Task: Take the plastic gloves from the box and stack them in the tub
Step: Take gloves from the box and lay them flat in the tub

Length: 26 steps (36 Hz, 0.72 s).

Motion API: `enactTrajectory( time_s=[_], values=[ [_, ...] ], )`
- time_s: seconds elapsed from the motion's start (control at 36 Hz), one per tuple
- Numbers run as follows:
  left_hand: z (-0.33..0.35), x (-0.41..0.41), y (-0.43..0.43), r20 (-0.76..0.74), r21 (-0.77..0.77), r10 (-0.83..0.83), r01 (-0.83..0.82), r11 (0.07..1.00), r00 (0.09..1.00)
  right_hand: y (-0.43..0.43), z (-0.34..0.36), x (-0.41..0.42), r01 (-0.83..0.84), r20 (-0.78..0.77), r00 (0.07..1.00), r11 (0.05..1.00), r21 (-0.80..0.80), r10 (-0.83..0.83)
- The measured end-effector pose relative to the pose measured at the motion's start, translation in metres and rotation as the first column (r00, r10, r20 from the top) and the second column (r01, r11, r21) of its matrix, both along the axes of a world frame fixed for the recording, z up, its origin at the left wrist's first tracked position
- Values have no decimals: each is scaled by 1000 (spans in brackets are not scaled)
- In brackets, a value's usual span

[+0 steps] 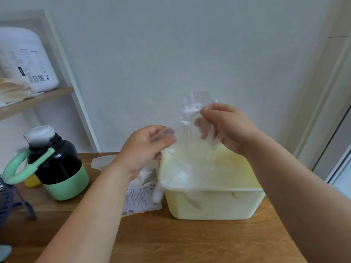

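Observation:
A clear plastic glove (190, 133) hangs stretched between my two hands above the pale yellow tub (212, 204). My left hand (146, 147) pinches its lower left part, and my right hand (228, 126) pinches its upper right part, higher up. The glove's lower end drapes over the tub's left rim. The white glove box (140, 198) lies flat on the table just left of the tub, partly hidden behind my left forearm. More thin plastic (102, 162) shows behind my left wrist.
A black and green jug (57, 164) with a mint handle stands at the left of the wooden table (171, 240). A dark blue object (11, 204) is at the far left edge. A shelf (36, 99) with a white container hangs on the left wall.

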<state>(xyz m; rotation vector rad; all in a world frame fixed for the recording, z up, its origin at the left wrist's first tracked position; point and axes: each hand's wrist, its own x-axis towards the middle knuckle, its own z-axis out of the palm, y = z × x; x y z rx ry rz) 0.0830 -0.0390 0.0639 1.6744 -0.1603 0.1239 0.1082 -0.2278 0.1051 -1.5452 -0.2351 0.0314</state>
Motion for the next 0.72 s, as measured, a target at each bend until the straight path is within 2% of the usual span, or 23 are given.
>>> enactTrajectory(
  time_s=[0.08,0.17,0.25,0.31,0.39,0.53,0.58,0.61,0.67,0.72],
  values=[
    [-1,4,4,10,-131,126,-124,984,992,-3,-5,3,68,-17,997,994,-86,-69],
    [-2,8,6,2,-246,187,-181,952,982,-10,-9,5,15,-40,999,977,-215,-24],
    [1,8,3,-63,-449,175,-185,874,983,-18,-4,-1,-211,-125,976,924,-318,180],
    [2,9,2,-81,-499,147,-168,850,986,-23,0,-5,-362,-221,927,883,-300,305],
    [3,9,2,-71,-422,118,-137,896,991,-27,7,-5,-410,-270,896,891,-194,353],
    [13,9,-8,-69,-274,97,-112,955,993,-22,5,0,-217,-159,972,924,-316,174],
    [14,11,-11,-82,-215,116,-132,968,990,-20,0,4,-161,-158,980,956,-246,124],
    [12,14,-10,-73,-122,197,-205,971,978,-20,-3,6,-128,-178,980,971,-202,92],
    [8,19,-5,41,131,423,-425,896,905,-22,-9,10,-47,-219,976,984,-172,8],
    [9,15,-3,291,326,550,-622,712,783,-28,-17,14,12,-249,966,972,-233,-72]
  ],
)
